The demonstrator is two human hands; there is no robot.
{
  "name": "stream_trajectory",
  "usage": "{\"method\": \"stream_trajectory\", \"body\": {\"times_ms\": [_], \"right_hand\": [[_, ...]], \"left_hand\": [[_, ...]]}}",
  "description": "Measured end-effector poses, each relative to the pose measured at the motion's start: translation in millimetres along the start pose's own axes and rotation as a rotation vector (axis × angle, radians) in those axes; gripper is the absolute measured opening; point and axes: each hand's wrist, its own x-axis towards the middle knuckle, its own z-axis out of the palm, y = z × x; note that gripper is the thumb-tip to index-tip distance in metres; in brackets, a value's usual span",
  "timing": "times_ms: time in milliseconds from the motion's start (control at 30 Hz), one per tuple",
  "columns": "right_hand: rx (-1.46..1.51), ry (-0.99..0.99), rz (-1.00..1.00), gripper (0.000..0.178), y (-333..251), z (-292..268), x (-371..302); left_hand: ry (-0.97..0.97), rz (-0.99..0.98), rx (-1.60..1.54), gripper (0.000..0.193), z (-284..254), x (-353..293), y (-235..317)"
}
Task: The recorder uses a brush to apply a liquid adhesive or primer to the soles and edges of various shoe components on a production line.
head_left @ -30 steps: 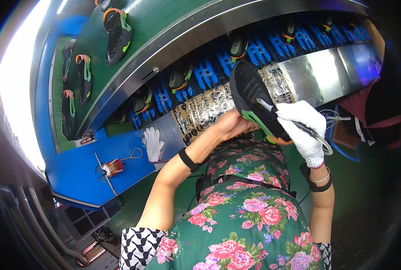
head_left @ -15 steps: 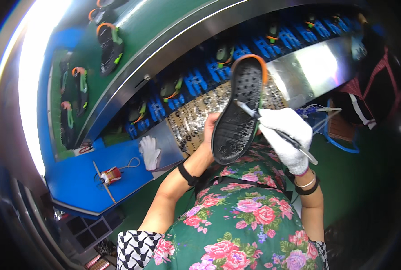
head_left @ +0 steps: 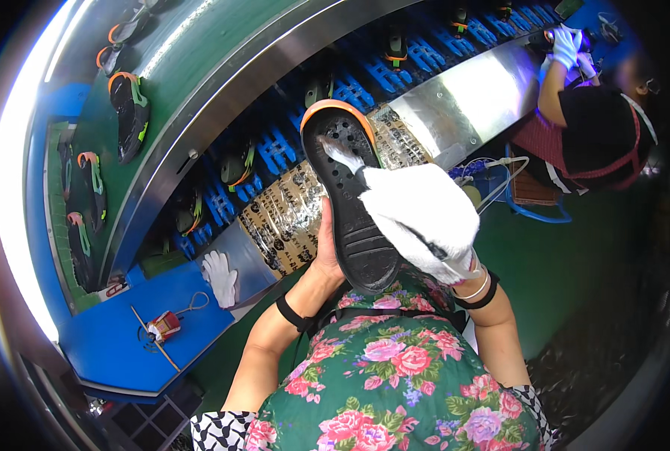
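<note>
Left hand [head_left: 327, 255]: bare
Left wristband [head_left: 291, 312]: black, flat, plain
Right hand [head_left: 421, 218]: covered by a white cloth glove
Right bangle [head_left: 476, 292]: thin, pale, rounded, between glove and black band
Right wristband [head_left: 490, 292]: black, flat
Sleeves [head_left: 218, 430]: white with a repeating black pattern, ending above the forearms
Garment [head_left: 312, 398]: deep green, printed with pink roses, lilac blooms, small blue sprigs, leaves
Waist strap [head_left: 410, 314]: narrow, black
</note>
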Motion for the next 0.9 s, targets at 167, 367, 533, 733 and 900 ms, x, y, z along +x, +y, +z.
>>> {"method": "stream_trajectory", "body": {"times_ms": [167,367,533,733,900], "right_hand": [[0.052,-0.093,0.065,0.036,-6.7,20.7,-4.5],[0.034,0.031,-0.004,0.034,1.5,20.3,-5.5],[0.393,0.226,0.289,0.030,-10.0,48.5,-15.1],[0.048,-0.047,0.007,0.035,4.5,23.8,-12.5],[0.222,0.024,0.087,0.026,-2.0,37.8,-21.0]], "left_hand": [[0.165,0.066,0.216,0.085,-12.8,-2.2,-4.2],[0.006,0.043,-0.010,0.087,-11.4,-2.6,4.9],[-0.010,-0.038,-0.277,0.103,13.4,10.1,2.8],[0.082,0.088,-0.093,0.112,13.4,18.3,15.4],[0.121,0.193,0.377,0.101,4.3,23.0,19.2]]}}
